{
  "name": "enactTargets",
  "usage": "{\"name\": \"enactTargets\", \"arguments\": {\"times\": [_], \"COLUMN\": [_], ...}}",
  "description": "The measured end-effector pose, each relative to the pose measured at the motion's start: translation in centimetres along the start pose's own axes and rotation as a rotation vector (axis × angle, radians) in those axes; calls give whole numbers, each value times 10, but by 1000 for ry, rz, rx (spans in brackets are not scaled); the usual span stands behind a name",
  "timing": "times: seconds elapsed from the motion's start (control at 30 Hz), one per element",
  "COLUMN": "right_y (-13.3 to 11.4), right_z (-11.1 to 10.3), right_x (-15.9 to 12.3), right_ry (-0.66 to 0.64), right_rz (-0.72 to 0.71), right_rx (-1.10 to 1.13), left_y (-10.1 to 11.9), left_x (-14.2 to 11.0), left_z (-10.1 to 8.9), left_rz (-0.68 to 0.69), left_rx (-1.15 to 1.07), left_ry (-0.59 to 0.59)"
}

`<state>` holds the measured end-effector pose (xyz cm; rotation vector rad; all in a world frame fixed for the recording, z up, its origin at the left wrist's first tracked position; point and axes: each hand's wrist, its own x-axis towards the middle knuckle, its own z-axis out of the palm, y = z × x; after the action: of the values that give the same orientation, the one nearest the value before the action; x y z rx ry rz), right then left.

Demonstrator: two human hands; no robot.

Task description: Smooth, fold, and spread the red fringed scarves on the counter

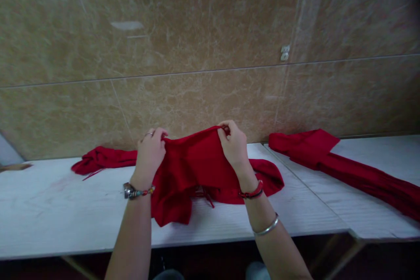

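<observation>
A red cloth (193,162) with thin cords hangs between my two hands, its upper edge stretched and lifted off the white table (108,210). At its left corner, my left hand (152,151) is closed with the edge pinched in the fingers. My right hand (233,142) pinches the same edge farther right, thumb against fingers. Folds of the cloth sag below onto the table, and a cord (208,197) shows at the lower middle. Part of the red fabric (267,175) lies past my right wrist; whether it is the same piece I cannot tell.
Crumpled red fabric (106,159) with a thin cord lies left of my left hand. Another folded red cloth (315,148) trails off toward the right edge, across a second tabletop (370,157). A brown marbled tile wall (203,35) rises behind, with a socket (285,52) on it.
</observation>
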<state>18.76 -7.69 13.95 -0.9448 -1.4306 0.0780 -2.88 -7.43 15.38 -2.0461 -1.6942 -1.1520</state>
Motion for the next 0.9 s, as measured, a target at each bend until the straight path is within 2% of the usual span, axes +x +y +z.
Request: {"name": "enactTargets", "arguments": {"times": [0.13, 0.2, 0.37, 0.53, 0.6, 0.67, 0.8, 0.9], "right_y": [1, 3, 4, 8, 13, 19, 31, 37], "right_z": [5, 8, 5, -1, -3, -5, -3, 1], "right_x": [-4, -6, -8, -6, -6, -6, -8, -11], "right_ry": [-188, -233, -233, -263, -307, -434, -828, -953], "right_rz": [-20, -4, 51, 114, 140, 130, 59, 68], "right_rx": [-82, -84, -48, -18, 1, 34, -34, -131], "left_y": [33, 40, 40, 45, 45, 42, 32, 25], "left_x": [-5, -5, -4, -7, -6, -5, -3, -4], "left_z": [21, 25, 26, 37, 40, 39, 28, 18], "left_rz": [159, 191, 124, 122, 66, -2, -53, -41], "left_rx": [-380, -466, -478, -687, -729, -760, -804, -765], "left_ry": [-441, -542, -447, -576, -541, -456, -335, -253]}}
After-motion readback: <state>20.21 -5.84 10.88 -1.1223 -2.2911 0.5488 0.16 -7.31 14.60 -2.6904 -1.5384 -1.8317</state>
